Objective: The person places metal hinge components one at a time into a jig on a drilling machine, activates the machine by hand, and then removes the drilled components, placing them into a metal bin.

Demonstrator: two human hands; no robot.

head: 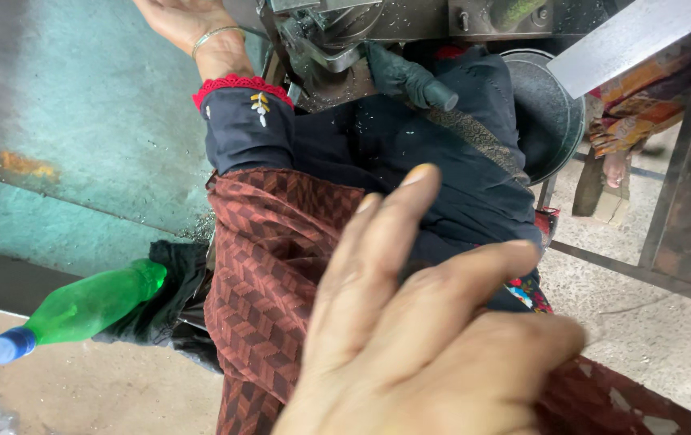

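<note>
Up at the machine (pixel 345 40) the left hand (pixel 192 24) rests, grip hidden; nearer, the right hand (pixel 418 330) hovers spread and empty, its fingers pointing toward the dark handle (pixel 406 76)

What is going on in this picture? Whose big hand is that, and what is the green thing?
The camera sits on a person's head and looks down, so you see what that person sees. The big blurry hand close to the camera is one of the person's own; it is open and holds nothing. I cannot tell for sure which hand it is. Up at the top, another hand wearing a thin metal bangle reaches towards a grey metal machine; I cannot see what its fingers are doing. Its sleeve is dark blue with a red lace edge. Below is the person's lap, covered by dark red patterned cloth and dark blue cloth. The green thing is a green plastic bottle with a blue cap, poking out of a black bag beside the person.
</note>
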